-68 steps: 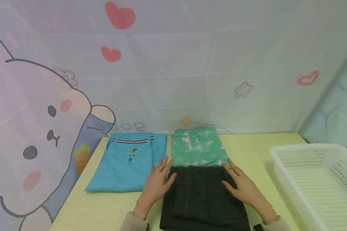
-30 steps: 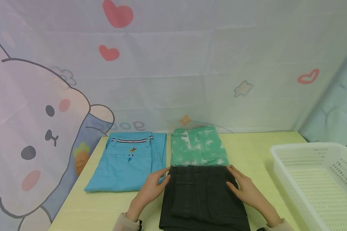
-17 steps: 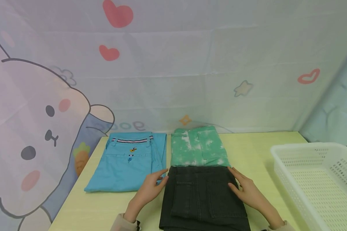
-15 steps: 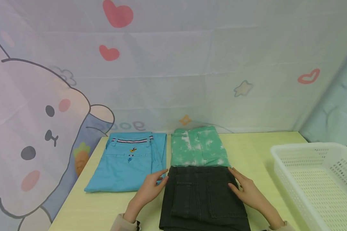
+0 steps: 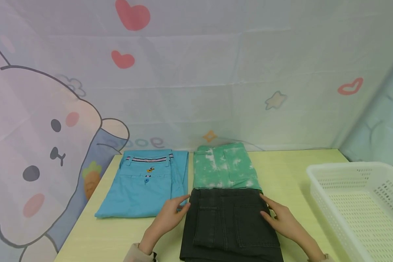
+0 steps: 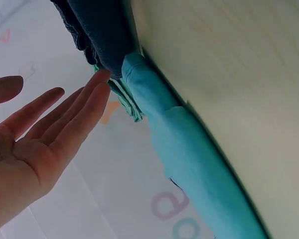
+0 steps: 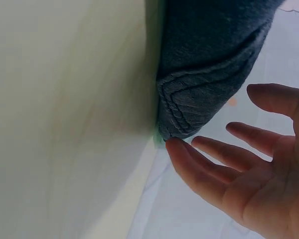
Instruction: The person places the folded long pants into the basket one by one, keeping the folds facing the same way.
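Note:
Black denim trousers (image 5: 229, 222), folded into a block with the back pockets up, lie at the front middle of the table. My left hand (image 5: 169, 215) is at their upper left edge, fingers extended and nothing held. At the upper right corner, my right hand (image 5: 282, 219) has its fingers loosely extended; in the right wrist view its fingertips are right at the end of the black denim (image 7: 204, 64). Green-and-white mottled trousers (image 5: 224, 165) lie folded behind, their front edge meeting the black waistband. Folded blue trousers (image 5: 144, 193) lie to the left, close by my left fingers.
A white perforated plastic basket (image 5: 327, 214) stands at the right on the pale yellow table (image 5: 281, 163). Behind the table hangs a printed cloth backdrop (image 5: 196, 72) with hearts and a cartoon bear.
Both hands have slid outward and a little nearer to me, off the top of the black trousers to their upper sides. The folded trousers keep their places.

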The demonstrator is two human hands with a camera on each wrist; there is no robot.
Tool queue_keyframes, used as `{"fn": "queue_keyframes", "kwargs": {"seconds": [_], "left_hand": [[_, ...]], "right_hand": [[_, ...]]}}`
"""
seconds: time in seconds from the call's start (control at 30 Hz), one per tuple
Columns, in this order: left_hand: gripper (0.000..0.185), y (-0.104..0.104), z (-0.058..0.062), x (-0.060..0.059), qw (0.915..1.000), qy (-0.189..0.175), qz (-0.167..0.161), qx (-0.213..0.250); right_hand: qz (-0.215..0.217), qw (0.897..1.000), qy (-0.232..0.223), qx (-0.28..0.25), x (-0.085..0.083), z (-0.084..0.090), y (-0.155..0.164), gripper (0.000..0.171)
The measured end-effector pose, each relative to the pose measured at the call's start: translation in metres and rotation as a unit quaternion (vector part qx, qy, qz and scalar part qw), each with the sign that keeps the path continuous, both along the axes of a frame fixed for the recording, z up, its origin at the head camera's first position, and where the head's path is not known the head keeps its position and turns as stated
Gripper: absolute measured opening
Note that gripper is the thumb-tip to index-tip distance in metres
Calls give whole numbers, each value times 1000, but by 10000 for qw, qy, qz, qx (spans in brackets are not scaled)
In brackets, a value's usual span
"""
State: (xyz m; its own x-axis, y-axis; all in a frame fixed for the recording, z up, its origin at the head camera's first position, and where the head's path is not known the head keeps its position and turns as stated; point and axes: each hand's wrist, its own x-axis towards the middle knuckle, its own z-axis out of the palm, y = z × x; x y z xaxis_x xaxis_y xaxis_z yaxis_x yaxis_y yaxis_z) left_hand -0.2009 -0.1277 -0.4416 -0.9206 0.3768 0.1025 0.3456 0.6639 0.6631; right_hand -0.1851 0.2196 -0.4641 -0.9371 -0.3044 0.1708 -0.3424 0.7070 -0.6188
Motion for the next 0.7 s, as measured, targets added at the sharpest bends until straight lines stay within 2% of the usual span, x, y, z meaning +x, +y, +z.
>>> {"fn": "queue_keyframes", "kwargs": {"seconds": [0.37,0.7], "left_hand": [[39,-4,-5,3,9994,-321,-18,-132],[40,-6,-8,6,9983,-572,-42,-37]], "right_hand": [[315,9966,-757,-101,2,1,12,58],[296,9915,-1206,-390,4,5,15,60]]}}
